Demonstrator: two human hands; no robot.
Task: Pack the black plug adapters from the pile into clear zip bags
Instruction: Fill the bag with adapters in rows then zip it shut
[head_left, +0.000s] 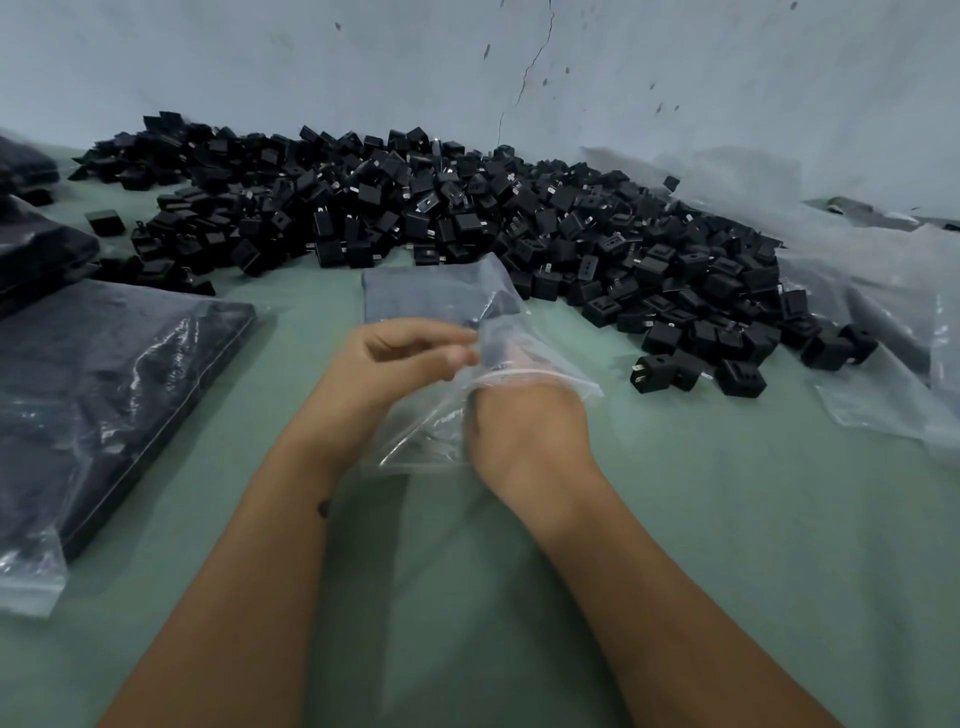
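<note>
- The clear zip bag (457, 312) lies on the green table (727, 519) just in front of the person, its far end reaching to the near edge of the pile of black plug adapters (467, 218); dark shapes show through the far end, likely adapters already inside, though the film blurs them.
- The right hand (524, 415) is pushed in through the bag's mouth, the zip rim sitting across its knuckles; its fingers are hidden by the plastic, so I cannot tell whether they hold an adapter or are spread.
- The left hand (410, 353) pinches the bag's edge at the mouth between thumb and curled fingers, holding it open.
- Step in hand, as I judge it: loading this bag, with the mouth held wide.
- Next move calls for drawing the right hand out without dragging the film, then reaching to the loose adapters just to the right.
- A filled bag (104, 389) lies flat to the left; crumpled clear plastic (857, 312) lies along the pile's right side, against the wall (675, 78).
</note>
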